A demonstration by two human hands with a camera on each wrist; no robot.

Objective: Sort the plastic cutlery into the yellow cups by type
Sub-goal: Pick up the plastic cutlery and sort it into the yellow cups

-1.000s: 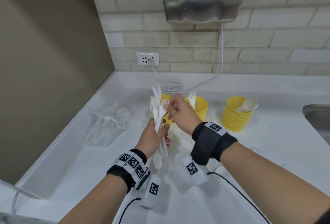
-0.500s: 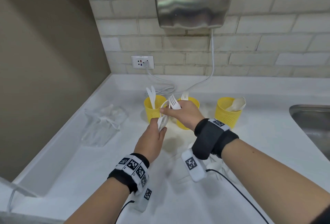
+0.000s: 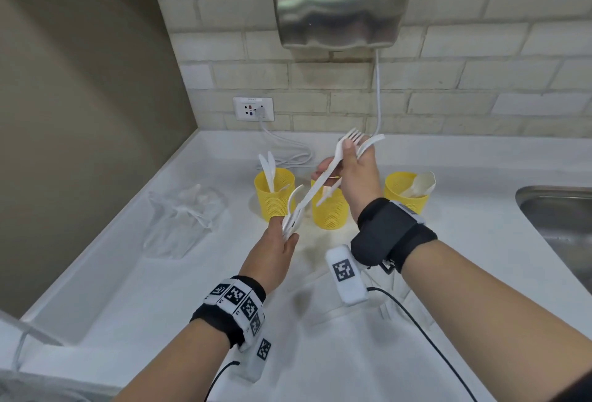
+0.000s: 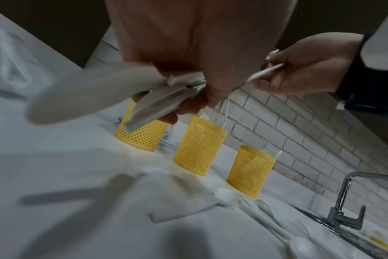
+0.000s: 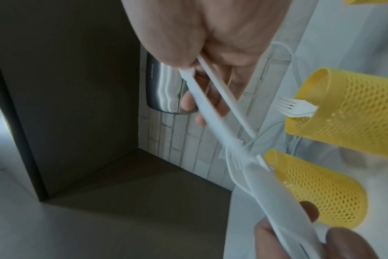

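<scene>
Three yellow mesh cups stand in a row: the left cup point(image 3: 274, 196) holds knives point(image 3: 267, 164), the middle cup point(image 3: 330, 212) holds a fork point(image 5: 290, 106), the right cup point(image 3: 405, 191) holds spoons point(image 3: 419, 182). My left hand point(image 3: 290, 235) grips a bundle of white cutlery point(image 3: 293, 215) in front of the left and middle cups. Above the middle cup, my right hand point(image 3: 344, 158) pinches two white forks point(image 3: 352, 137), tines up. The longer fork's handle slants down to the bundle. In the left wrist view the bundle point(image 4: 162, 98) is blurred.
A crumpled clear plastic bag point(image 3: 185, 219) lies left of the cups. Loose spoons point(image 4: 188, 208) lie on the white counter near the right cup. A steel sink point(image 3: 560, 219) with a tap point(image 4: 343, 201) is at the right. A hand dryer point(image 3: 342, 1) hangs above, its cable trailing behind the cups.
My right hand has risen up and to the right from the bundle, drawing the forks out with it. The left hand has held its place with the bundle.
</scene>
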